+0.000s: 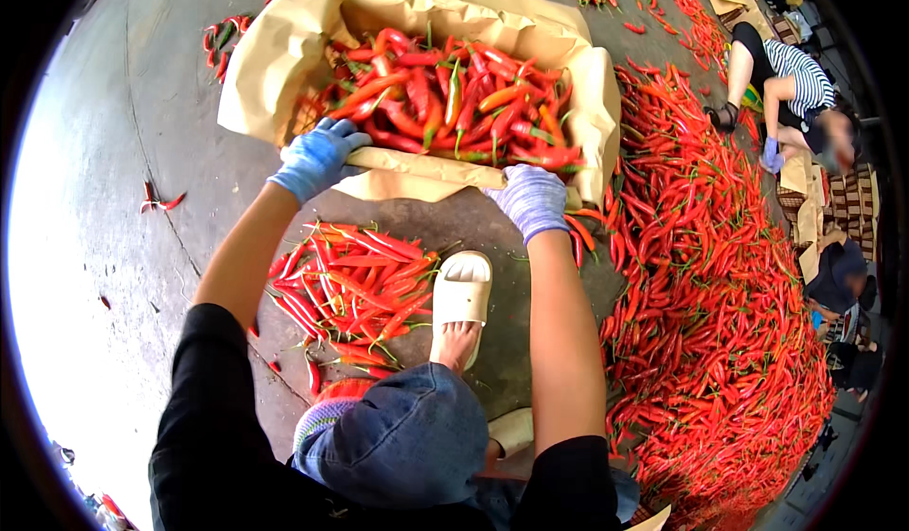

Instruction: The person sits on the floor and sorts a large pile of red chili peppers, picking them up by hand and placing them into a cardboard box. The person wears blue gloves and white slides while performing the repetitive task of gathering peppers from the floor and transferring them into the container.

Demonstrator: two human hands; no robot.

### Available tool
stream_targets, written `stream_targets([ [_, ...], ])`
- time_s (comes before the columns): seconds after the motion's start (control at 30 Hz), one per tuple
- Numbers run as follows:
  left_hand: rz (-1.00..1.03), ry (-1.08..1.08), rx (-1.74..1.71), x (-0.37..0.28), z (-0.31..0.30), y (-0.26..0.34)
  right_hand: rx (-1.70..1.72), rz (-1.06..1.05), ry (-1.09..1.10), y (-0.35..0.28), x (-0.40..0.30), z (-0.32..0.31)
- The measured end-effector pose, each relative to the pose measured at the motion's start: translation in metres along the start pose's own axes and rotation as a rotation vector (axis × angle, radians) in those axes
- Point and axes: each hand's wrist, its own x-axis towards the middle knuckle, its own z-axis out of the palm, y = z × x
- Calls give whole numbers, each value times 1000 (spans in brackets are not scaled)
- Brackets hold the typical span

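A container lined with brown kraft paper [280,55] is in front of me, its near side raised off the floor in my hands or resting there; I cannot tell which. Red chili peppers [454,97], a few partly orange or green, fill it. My left hand [316,158], in a blue knit glove, grips the near left part of the rim with its fingers over the edge. In a pale purple knit glove, my right hand [531,199] holds the near right part of that rim. Paper hides most of the container's walls.
A small pile of chilies [355,282] lies by my sandal [461,289]. To the right spreads a large chili heap [710,303]. Beyond it a person in a striped top [799,76] sits near stacked woven baskets [848,197]. Loose chilies [167,202] dot the concrete floor [106,147].
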Motion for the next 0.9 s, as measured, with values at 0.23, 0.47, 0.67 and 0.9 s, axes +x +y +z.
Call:
stream_targets([
  [0.23, 127, 33, 163, -28, 31, -23, -105, -144, 357, -2, -24, 37],
  [0.47, -71, 279, -76, -42, 29, 7, 52, 56, -4, -16, -33, 13],
  [0.67, -71, 86, -44, 7, 14, 2, 49, 65, -104, 9, -1, -1],
  [0.9, -50, 11, 20, -56, 44, 8, 8, -49, -105, -3, -56, 15],
])
